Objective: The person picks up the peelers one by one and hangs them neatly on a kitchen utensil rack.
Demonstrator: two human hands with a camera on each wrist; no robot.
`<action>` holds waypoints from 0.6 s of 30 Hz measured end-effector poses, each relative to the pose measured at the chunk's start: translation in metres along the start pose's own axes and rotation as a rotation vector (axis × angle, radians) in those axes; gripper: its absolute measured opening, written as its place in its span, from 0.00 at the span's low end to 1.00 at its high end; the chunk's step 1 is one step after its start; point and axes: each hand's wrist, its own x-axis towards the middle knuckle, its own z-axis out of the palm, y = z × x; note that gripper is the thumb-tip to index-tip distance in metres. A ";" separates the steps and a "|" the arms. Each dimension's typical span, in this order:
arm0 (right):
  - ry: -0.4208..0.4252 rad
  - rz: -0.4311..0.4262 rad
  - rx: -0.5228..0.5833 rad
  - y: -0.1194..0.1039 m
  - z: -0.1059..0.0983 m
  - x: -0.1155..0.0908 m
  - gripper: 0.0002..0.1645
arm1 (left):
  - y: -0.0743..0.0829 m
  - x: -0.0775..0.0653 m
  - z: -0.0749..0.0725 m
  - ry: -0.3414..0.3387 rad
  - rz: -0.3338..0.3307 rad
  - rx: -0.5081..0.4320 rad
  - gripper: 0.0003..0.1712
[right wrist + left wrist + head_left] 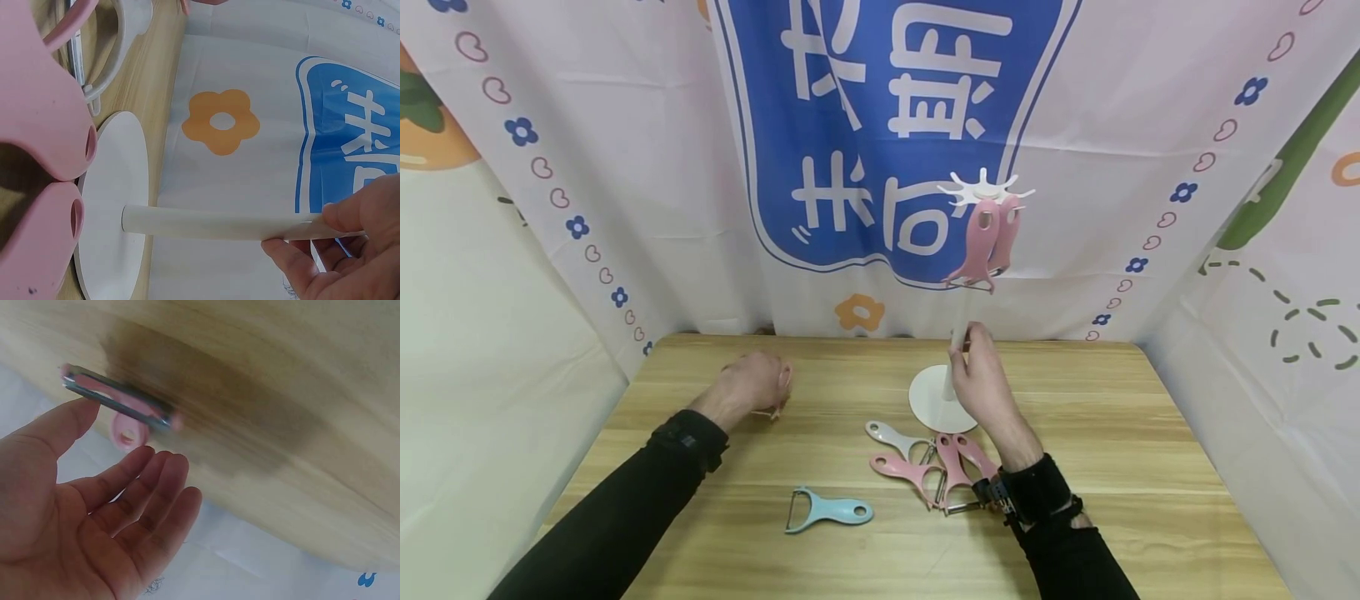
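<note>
My left hand (748, 385) is over the left back of the table with a pink peeler (783, 390). In the left wrist view, that peeler (125, 406) is between the thumb tip and the fingertips, its metal blade facing the camera. My right hand (981, 375) pinches the pole (206, 222) of a white stand between thumb and fingers. The stand's round base (928, 400) sits on the table. At its top is a ring of white hooks (985, 190), from which pink peelers (981, 242) hang.
In front of the base lie several pink peelers (910, 472) beside a white peeler (891, 435), close by my right wrist. A light blue peeler (831, 510) lies apart, nearer the front. A printed cloth (700, 275) hangs behind the wooden table (737, 533).
</note>
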 end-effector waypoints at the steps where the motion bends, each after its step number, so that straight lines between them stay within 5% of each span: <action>1: -0.001 0.003 -0.001 0.000 0.000 0.000 0.20 | 0.000 0.001 0.001 0.000 0.002 0.012 0.13; 7: -0.006 0.010 -0.013 0.000 0.000 0.000 0.20 | -0.001 0.003 0.005 -0.044 0.003 -0.015 0.12; 18: -0.017 0.022 -0.008 0.000 -0.001 0.000 0.20 | -0.004 0.005 0.011 -0.009 0.064 -0.054 0.08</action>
